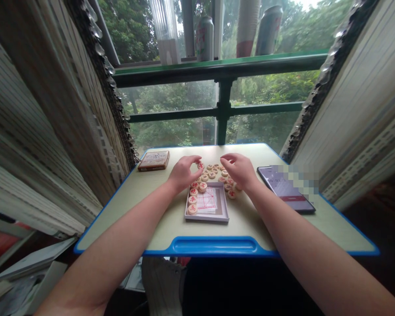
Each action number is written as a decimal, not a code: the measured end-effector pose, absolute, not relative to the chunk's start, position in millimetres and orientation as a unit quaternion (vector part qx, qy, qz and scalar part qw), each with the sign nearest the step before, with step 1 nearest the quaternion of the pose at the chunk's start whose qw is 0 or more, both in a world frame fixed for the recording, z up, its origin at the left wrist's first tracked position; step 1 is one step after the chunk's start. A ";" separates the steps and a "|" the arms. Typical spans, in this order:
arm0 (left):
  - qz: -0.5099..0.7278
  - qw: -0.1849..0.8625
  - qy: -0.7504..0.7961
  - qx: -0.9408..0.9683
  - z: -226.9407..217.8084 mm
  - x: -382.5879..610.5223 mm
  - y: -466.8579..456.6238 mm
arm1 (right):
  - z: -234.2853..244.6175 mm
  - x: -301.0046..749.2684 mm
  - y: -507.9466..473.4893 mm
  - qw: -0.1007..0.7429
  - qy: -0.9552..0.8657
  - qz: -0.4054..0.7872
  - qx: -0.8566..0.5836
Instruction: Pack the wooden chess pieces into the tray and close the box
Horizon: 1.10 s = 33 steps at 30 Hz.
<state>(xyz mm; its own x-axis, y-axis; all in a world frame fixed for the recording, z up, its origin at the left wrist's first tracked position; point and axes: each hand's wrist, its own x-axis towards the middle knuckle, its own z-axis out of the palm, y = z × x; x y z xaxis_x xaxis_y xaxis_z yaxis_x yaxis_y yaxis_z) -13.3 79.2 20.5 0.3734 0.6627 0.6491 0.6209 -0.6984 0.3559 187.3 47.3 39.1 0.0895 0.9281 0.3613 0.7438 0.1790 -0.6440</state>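
Note:
Several round wooden chess pieces (pixel 213 171) with red characters lie in a heap on the small table (pixel 145 206). A shallow grey box tray (pixel 222 210) sits in front of the heap with a folded paper board (pixel 206 202) and several pieces along its left side. My left hand (pixel 183 171) is curled at the heap's left edge, pinching one piece (pixel 200 166) between thumb and fingers. At the heap's right edge my right hand (pixel 239 170) has its fingers bent over the pieces; what it holds is hidden.
A box lid (pixel 154 160) lies at the table's back left. A phone (pixel 286 188) lies at the right. The table has a blue rim with a front groove (pixel 213 245). Cans (pixel 204 38) and cups stand on the window ledge behind. Curtains hang close on both sides.

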 end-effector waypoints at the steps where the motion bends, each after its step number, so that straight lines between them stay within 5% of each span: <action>1: 0.408 0.019 0.374 0.833 22.1 -11.8 75.9 | 41.4 184.1 44.4 0.413 -0.660 0.192 -0.598; 7: 0.460 0.027 0.321 0.827 32.5 -6.7 61.6 | 46.0 169.3 32.1 0.471 -0.565 0.483 -0.475; 15: 0.464 0.073 0.301 0.830 31.3 -2.1 54.5 | 45.4 169.0 32.5 0.492 -0.520 0.545 -0.437; 19: 0.462 0.084 0.302 0.830 32.4 -5.3 55.0 | 50.4 169.7 27.5 0.470 -0.561 0.485 -0.478; 26: 0.457 0.091 0.451 0.761 24.5 -21.5 80.5 | 64.1 168.2 7.4 0.182 -0.790 0.350 -0.470; 33: 0.459 0.106 0.532 0.704 17.6 -35.4 99.7 | 55.5 163.0 6.2 0.114 -0.843 0.203 -0.484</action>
<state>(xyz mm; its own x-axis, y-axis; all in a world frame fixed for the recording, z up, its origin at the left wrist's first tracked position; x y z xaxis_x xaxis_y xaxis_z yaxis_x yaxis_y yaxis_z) -35.4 99.7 17.6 0.0127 0.8461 0.5329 0.6524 -0.4109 0.6368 163.0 6.2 55.5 -0.5056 0.8627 -0.0040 0.7698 0.4491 -0.4536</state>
